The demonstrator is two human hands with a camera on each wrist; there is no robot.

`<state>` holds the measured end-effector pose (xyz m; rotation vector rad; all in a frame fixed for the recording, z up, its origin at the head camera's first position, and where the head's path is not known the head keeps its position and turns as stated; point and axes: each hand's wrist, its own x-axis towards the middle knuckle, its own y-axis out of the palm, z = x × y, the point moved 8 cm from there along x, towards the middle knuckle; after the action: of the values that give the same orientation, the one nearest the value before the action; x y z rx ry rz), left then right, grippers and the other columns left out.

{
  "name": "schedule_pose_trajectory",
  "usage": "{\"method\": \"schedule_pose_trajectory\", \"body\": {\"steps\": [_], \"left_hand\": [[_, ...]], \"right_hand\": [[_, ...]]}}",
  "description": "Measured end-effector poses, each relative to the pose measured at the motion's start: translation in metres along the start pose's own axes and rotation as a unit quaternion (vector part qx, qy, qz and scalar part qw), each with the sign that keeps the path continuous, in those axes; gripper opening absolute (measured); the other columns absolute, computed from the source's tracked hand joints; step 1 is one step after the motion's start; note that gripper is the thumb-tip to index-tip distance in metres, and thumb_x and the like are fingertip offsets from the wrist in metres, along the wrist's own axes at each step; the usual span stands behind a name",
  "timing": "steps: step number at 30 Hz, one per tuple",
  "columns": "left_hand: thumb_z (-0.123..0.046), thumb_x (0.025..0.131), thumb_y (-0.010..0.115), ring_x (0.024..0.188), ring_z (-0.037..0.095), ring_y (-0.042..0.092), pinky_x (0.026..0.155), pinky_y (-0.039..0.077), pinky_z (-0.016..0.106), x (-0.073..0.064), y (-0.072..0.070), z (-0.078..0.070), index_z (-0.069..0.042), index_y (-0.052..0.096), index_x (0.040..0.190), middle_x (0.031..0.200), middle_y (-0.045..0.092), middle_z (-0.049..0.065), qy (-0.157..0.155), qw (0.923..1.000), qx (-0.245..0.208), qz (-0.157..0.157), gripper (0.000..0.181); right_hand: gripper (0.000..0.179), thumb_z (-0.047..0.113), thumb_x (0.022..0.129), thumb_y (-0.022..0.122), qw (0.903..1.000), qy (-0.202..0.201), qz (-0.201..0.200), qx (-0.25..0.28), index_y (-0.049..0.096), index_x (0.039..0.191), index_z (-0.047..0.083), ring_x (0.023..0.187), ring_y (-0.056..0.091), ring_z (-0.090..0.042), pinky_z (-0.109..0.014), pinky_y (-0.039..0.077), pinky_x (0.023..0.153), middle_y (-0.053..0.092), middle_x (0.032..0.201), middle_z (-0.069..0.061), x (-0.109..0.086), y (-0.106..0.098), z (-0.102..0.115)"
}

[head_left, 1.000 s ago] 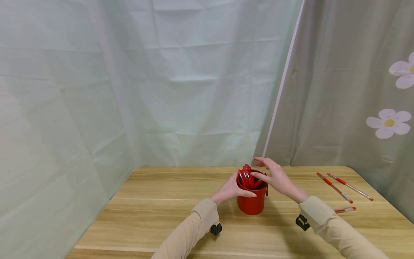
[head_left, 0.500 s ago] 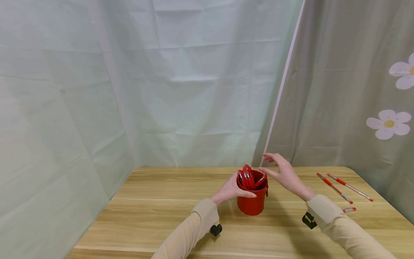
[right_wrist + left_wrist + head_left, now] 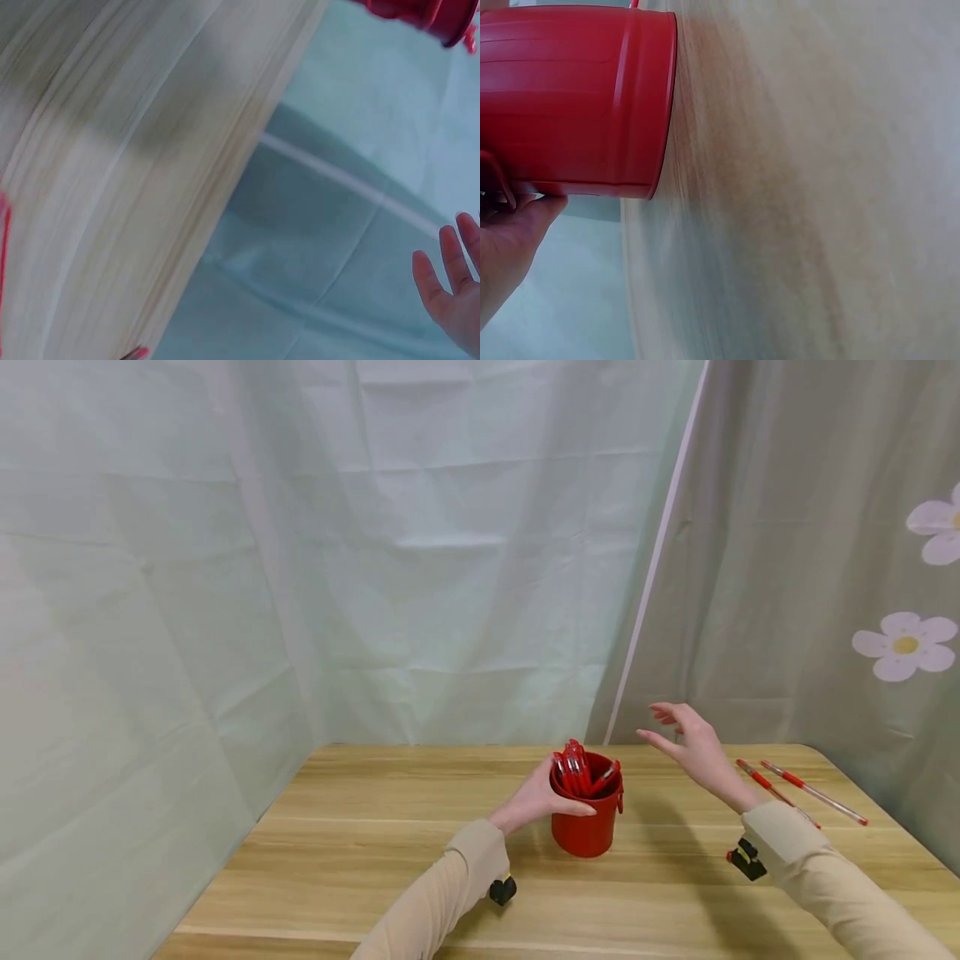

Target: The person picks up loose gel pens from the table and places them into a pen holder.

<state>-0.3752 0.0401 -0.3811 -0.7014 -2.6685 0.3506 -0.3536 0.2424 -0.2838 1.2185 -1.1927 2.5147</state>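
A red metal bucket (image 3: pixel 582 833) with a small side handle stands upright on the wooden table. Several red gel pens (image 3: pixel 574 770) lean inside it, caps poking above the rim. My left hand (image 3: pixel 534 797) grips the bucket at its upper left side, thumb across the front; its fingers are mostly hidden behind. In the left wrist view, the bucket wall (image 3: pixel 562 97) fills the upper left. My right hand (image 3: pixel 701 750) is in the air right of the bucket, holding nothing, fingers spread and loosely bent. The right wrist view catches its fingers (image 3: pixel 454 259) at the edge.
Two more red gel pens lie at the table's right: a nearer one (image 3: pixel 759 779), partly behind the right sleeve (image 3: pixel 787 835), and a farther one (image 3: pixel 817 794). Pale curtains (image 3: pixel 465 568) hang close behind the table's far edge.
My right hand has drawn away from the pens in the bucket, moving right and slightly up. Its forearm now covers a third pen on the table. The left hand and bucket stay put.
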Motion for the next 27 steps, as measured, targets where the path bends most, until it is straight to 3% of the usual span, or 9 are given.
{"method": "schedule_pose_trajectory", "body": {"steps": [11,18,25,27], "left_hand": [[-0.019,0.064,0.083,0.097,0.007,0.052,0.082,0.042,0.028,0.000,-0.001,-0.005,-0.017,0.046,0.123,0.111,0.054,-0.010,0.004,0.9997,0.021,-0.008,0.070],[-0.015,0.067,0.081,0.098,0.012,0.052,0.081,0.042,0.027,-0.015,0.000,-0.036,-0.008,0.045,0.124,0.114,0.055,-0.001,0.003,0.9999,0.010,-0.001,0.068],[-0.022,0.063,0.084,0.098,0.006,0.051,0.083,0.041,0.027,0.000,0.000,-0.005,-0.021,0.046,0.121,0.110,0.054,-0.014,0.005,0.9995,0.030,-0.011,0.069],[-0.021,0.064,0.083,0.098,0.006,0.051,0.083,0.041,0.027,-0.001,-0.001,-0.007,-0.021,0.046,0.121,0.110,0.054,-0.014,0.002,0.9995,0.029,-0.011,0.069]], "right_hand": [[0.052,0.026,0.084,0.066,0.9962,0.069,0.034,-0.042,0.048,0.119,-0.009,0.093,0.050,-0.038,-0.054,0.039,0.077,0.051,0.104,-0.023,-0.014,-0.013,-0.047],[0.062,0.034,0.087,0.060,0.9888,0.106,0.081,-0.067,0.041,0.124,-0.012,0.100,0.045,-0.044,-0.057,0.037,0.079,0.045,0.111,-0.029,-0.025,-0.020,-0.072],[0.072,0.041,0.088,0.056,0.9714,0.139,0.150,-0.121,0.035,0.125,-0.016,0.105,0.037,-0.050,-0.060,0.034,0.080,0.037,0.116,-0.035,-0.035,-0.021,-0.094],[0.075,0.044,0.087,0.056,0.9657,0.148,0.164,-0.137,0.034,0.125,-0.017,0.105,0.035,-0.052,-0.061,0.033,0.080,0.036,0.116,-0.038,-0.039,-0.020,-0.100]]}}
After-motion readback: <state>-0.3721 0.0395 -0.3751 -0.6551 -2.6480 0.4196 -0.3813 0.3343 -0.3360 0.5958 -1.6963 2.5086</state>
